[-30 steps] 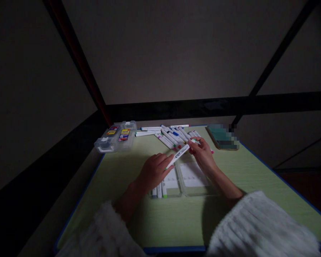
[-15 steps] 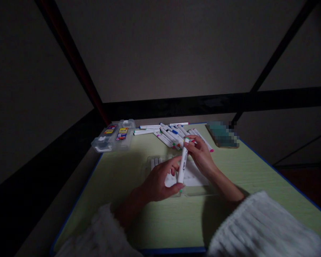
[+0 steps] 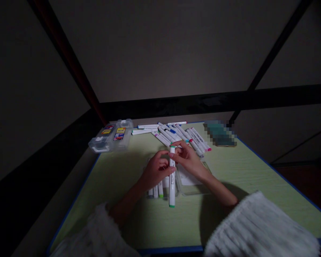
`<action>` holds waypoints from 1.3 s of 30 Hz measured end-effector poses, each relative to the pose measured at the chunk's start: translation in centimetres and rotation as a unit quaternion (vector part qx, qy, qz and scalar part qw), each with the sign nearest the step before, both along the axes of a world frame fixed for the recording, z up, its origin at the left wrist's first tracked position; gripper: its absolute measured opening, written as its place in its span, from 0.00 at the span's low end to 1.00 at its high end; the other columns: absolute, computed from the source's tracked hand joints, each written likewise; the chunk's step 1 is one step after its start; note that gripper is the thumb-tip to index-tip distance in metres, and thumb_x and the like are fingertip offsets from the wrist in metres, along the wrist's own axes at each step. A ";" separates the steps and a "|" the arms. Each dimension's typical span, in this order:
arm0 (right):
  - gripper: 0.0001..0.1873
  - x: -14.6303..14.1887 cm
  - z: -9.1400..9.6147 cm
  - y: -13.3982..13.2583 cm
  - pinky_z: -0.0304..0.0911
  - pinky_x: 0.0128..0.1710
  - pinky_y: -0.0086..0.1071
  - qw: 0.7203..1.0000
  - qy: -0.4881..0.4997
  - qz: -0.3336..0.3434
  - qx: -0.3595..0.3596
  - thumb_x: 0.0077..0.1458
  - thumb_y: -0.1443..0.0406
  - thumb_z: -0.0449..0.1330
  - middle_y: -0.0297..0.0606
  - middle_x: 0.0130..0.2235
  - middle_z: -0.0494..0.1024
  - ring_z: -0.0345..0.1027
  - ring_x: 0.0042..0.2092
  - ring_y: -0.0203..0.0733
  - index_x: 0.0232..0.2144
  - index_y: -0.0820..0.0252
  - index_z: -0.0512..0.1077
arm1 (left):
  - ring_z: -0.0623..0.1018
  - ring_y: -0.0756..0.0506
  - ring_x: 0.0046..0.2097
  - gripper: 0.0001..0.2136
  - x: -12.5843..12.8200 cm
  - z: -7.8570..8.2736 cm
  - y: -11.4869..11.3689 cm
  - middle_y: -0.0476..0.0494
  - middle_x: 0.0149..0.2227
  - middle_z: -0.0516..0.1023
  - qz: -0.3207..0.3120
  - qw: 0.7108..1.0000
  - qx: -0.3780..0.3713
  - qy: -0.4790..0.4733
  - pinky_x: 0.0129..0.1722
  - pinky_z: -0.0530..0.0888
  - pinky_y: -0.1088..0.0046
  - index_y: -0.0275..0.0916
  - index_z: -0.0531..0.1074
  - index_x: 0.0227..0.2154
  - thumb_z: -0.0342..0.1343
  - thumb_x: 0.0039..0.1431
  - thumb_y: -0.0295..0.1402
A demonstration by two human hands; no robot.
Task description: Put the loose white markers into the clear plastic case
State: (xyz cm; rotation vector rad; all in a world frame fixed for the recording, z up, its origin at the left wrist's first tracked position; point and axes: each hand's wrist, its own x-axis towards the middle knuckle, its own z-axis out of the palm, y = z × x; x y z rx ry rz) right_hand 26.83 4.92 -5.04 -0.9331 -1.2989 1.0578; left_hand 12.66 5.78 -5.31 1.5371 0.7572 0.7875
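"Holding it with both hands right now; the right hand [image 3: 187, 159] pinches the upper part of the green-ended marker [image 3: 172, 191], thumb on the white barrel, a finger at the top end; the left hand [image 3: 154, 172] lays its thumb across the middle, its fingers partly hidden!"

"Both grasping the same marker, then; and where exactly is it?"

"Dead centre, between the hands, standing nearly vertical in our view; it crosses in front of the open clear plastic tray [image 3: 195, 194], and its lower end shows past the near rim, against the light green table [image 3: 117, 175]!"

"What's in that tray?"

"Three markers [image 3: 155, 192] side by side in the left half, one with a lime end; a white sheet [image 3: 187, 178] in the right half, partly behind the right forearm!"

"And at the back?"

"A loose heap of white markers [image 3: 168, 135], with blue, red and pink ends; a clear plastic case [image 3: 126, 141] with bright labels [image 3: 120, 134] off to the left; a flat teal-faced device [image 3: 218, 134], partly pixelated, to the right!"
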 end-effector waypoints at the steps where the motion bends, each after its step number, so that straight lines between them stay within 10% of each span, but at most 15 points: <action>1: 0.17 0.0 -0.1 0.0 0.50 0.20 0.25 1.000 -0.006 0.005 -0.002 0.42 0.57 0.62 0.22 0.17 0.61 0.54 0.19 0.30 0.32 0.57 0.61 | 0.69 0.53 0.24 0.21 0.0 -0.1 0.0 0.57 0.20 0.67 0.003 1.000 -0.002 0.008 0.26 0.65 0.78 0.36 0.58 0.41 0.57 0.43 0.30; 21: 0.18 0.5 -1.8 0.1 0.51 0.22 0.26 0.963 -0.266 -0.005 -0.039 0.49 0.63 0.55 0.28 0.20 0.64 0.57 0.22 0.32 0.43 0.66 0.65 | 0.75 0.49 0.24 0.13 0.0 -1.1 1.1 0.51 0.20 0.74 0.092 0.991 -0.005 0.098 0.25 0.71 0.76 0.34 0.67 0.30 0.60 0.36 0.28; 39: 0.12 0.4 -2.7 0.2 0.53 0.24 0.26 0.960 -0.275 -0.032 -0.031 0.49 0.64 0.56 0.31 0.23 0.70 0.62 0.24 0.33 0.37 0.64 0.66 | 0.74 0.50 0.22 0.10 0.0 -1.1 1.0 0.52 0.19 0.73 0.106 0.988 -0.005 0.116 0.23 0.71 0.76 0.34 0.68 0.28 0.59 0.38 0.25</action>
